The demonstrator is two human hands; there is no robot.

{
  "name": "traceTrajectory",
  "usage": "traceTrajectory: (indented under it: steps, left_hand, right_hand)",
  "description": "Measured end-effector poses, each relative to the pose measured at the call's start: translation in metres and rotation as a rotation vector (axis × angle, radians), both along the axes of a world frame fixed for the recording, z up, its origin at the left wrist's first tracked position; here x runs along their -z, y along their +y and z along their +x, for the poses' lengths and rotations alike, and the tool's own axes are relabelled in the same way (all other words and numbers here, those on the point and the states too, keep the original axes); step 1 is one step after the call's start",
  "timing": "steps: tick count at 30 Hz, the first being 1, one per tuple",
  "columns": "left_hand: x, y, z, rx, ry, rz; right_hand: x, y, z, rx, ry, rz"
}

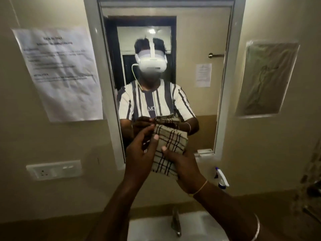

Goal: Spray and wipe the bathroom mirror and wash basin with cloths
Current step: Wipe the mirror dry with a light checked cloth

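**Folded cloth [171,145] held up before the mirror [191,40]**

Cream, crossed with dark check lines, folded into a thick pad. Raised in front of the lower part of the white-framed mirror, above the white wash basin [199,223] and its metal tap [175,221].

Beige walls, dim light. On the left wall, a creased paper notice [59,73], with a white socket plate [53,169] below it. On the right wall, a clear plastic sleeve [267,79]. Just below the mirror's right corner, a white spray bottle [221,178] standing by the wall.

Pinched at its left edge by the left hand [140,153], thumb on the front face and fingers curled behind. Gripped from below by the right hand [184,164], thumb pressed on the front, a thin band at the wrist.
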State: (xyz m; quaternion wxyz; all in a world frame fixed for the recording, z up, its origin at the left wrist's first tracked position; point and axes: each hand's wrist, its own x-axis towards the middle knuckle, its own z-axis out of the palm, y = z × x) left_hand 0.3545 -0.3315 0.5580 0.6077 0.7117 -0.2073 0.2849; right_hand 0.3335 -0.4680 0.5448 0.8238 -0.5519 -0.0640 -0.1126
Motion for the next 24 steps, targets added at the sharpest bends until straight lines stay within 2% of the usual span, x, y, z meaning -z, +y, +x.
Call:
traceTrajectory:
  steps: [10,14,17,19,21,24]
  left_hand:
    - [-0.111,0.030,0.022,-0.251,-0.472,0.016]
    - [-0.136,0.034,0.034,-0.306,-0.580,0.021]
    - [-0.157,0.034,0.037,-0.358,-0.652,0.050]
    - [-0.169,0.038,0.041,-0.395,-0.684,0.066]
    - [-0.179,0.042,0.048,-0.435,-0.693,0.062]
    - [-0.186,0.053,0.056,-0.513,-0.696,0.050]
  right_hand:
    - [-0.165,0.021,0.015,0.579,-0.729,-0.300]
    - [-0.213,0.030,0.048,0.846,-0.987,-0.551]
    - [-0.244,0.042,0.071,1.088,-1.217,-0.832]
    - [-0.256,0.051,0.085,1.242,-1.230,-1.072]
    - [-0.254,0.061,0.100,1.282,-1.145,-1.266]
    - [-0.250,0.076,0.110,1.226,-1.114,-1.312]
